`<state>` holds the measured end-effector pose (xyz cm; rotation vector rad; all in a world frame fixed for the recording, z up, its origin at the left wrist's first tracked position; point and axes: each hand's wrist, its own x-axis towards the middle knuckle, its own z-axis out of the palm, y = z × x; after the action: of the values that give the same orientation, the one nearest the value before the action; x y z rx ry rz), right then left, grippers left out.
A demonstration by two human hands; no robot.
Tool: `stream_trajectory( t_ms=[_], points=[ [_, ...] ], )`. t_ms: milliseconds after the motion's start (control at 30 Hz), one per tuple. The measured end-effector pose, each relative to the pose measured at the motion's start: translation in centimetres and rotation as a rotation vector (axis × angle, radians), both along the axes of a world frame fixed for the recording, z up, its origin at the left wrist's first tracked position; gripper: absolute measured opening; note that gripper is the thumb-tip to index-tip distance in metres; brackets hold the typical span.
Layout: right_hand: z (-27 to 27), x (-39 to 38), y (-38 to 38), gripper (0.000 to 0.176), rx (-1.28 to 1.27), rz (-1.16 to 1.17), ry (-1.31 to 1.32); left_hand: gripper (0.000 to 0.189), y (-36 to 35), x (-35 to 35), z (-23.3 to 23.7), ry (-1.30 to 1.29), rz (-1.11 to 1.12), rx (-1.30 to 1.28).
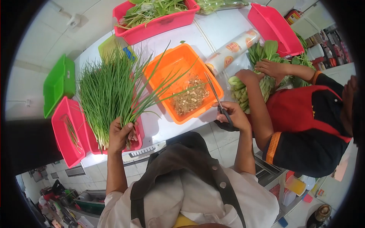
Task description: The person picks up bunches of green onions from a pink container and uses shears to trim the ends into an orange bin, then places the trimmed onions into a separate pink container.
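Dark apron (178,152) nearest my remote feed, I see the left hand (121,135), fingers closed around green onions (139,107) by a pink tray (139,141), and the right hand (237,116), fingers curled on the handles of scissors (215,91) whose blades reach the orange basin (171,65).

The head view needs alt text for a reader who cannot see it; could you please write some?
A person's left hand grips green onions, while the right hand holds scissors at the edge of an orange tub containing brownish scraps. At right, another person's hands handle leafy green vegetables.
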<state>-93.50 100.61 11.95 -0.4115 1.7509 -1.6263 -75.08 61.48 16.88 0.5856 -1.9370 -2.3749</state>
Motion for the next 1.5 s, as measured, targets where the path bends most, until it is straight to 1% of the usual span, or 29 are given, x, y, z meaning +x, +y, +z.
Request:
stream_trajectory(
  t_ms=[67, 100, 167, 267, 367, 467, 500, 600, 633, 733, 767, 900, 1000, 1100, 1200, 1300, 1500],
  points=[
    [1.1, 0.3, 0.2, 0.046, 0.075, 0.02, 0.062, 0.023, 0.1, 0.0, -0.1, -0.014, -0.015, -0.046],
    [1.7, 0.5, -0.2, 0.048, 0.115, 0.027, 0.138, 0.021, -0.1, -0.1, -0.3, 0.004, -0.058, -0.04],
    [2.7, 0.9, -1.7, 0.053, 0.194, 0.033, 0.292, 0.02, 0.3, -0.1, -0.5, -0.012, -0.037, -0.021],
    [3.9, 1.0, -3.2, 0.053, 0.272, 0.047, 0.428, 0.021, 0.0, 0.0, -1.3, -0.008, -0.048, -0.02],
    [3.7, 1.3, -3.7, 0.05, 0.237, -0.118, 0.448, 0.02, 0.2, 0.0, -1.1, -0.016, -0.015, -0.015],
    [0.1, 0.8, -3.4, 0.05, 0.183, -0.406, 0.389, 0.022, 0.3, -0.2, -0.3, -0.01, 0.027, -0.061],
    [-0.2, 1.0, -4.0, 0.049, -0.043, -0.539, 0.288, 0.023, 0.3, -0.3, -0.2, 0.0, 0.04, -0.086],
    [0.6, 1.8, -3.7, 0.049, -0.143, -0.498, 0.31, 0.018, 0.3, -0.1, -0.3, 0.018, 0.077, -0.048],
    [0.5, 2.0, -3.8, 0.052, -0.169, -0.428, 0.359, 0.018, 0.2, 0.1, -0.4, 0.018, 0.061, -0.057],
    [1.2, 1.9, -4.5, 0.056, 0.13, -0.08, 0.433, 0.018, 0.1, -0.1, -0.6, 0.022, 0.018, -0.076],
    [1.5, 2.3, -5.3, 0.061, 0.152, -0.091, 0.403, 0.018, 0.3, -0.1, -0.6, 0.027, 0.018, -0.081],
    [2.2, 2.8, -6.6, 0.062, 0.205, -0.03, 0.352, 0.017, 0.7, 0.1, -0.7, 0.03, 0.041, -0.051],
    [2.1, 2.8, -7.1, 0.062, 0.217, -0.015, 0.38, 0.017, 0.5, 0.6, -1.2, 0.016, -0.021, -0.072],
    [1.5, 2.9, -7.5, 0.059, 0.165, -0.007, 0.385, 0.018, 0.4, 0.7, -1.6, 0.023, -0.056, -0.078],
    [1.7, 3.1, -7.7, 0.053, 0.2, 0.015, 0.323, 0.019, 0.7, 0.5, -1.3, 0.016, -0.042, -0.089],
    [0.8, 3.2, -7.6, 0.048, 0.21, -0.003, 0.35, 0.018, 0.9, 0.2, -0.9, 0.005, -0.043, -0.067],
    [-0.1, 3.7, -6.9, 0.042, 0.159, -0.014, 0.206, 0.018, 1.0, -0.3, -0.8, -0.026, -0.06, -0.099]
  ],
)
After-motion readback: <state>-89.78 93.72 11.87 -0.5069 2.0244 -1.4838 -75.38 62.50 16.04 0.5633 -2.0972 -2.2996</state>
